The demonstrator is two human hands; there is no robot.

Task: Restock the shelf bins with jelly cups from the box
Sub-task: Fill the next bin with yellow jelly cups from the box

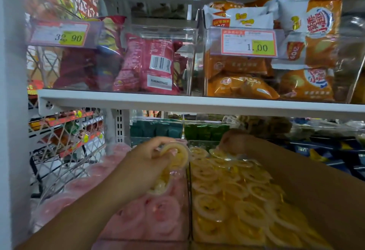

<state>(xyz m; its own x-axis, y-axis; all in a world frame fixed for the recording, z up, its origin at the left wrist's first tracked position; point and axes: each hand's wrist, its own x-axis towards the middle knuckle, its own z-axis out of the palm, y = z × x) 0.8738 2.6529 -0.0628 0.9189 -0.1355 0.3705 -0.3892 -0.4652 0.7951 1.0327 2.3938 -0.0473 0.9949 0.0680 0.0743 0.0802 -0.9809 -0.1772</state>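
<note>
My left hand (146, 162) grips a few yellow jelly cups (177, 158) above the right edge of the clear bin of pink jelly cups (158, 216). More yellow cups show under its palm. Just to the right, a clear bin (190, 170) holds several yellow jelly cups (227, 200) piled high. A brown cardboard box (316, 194) tilts over that bin from the right. My right hand (235, 140) appears to grip the box's far corner; its fingers are blurred.
A white shelf board (177, 99) runs across just above the hands. On it stand clear bins of red snack packs (154, 68) and orange snack packs (256, 83). A wire rack (65, 151) stands to the left, dark packets behind the jelly bins.
</note>
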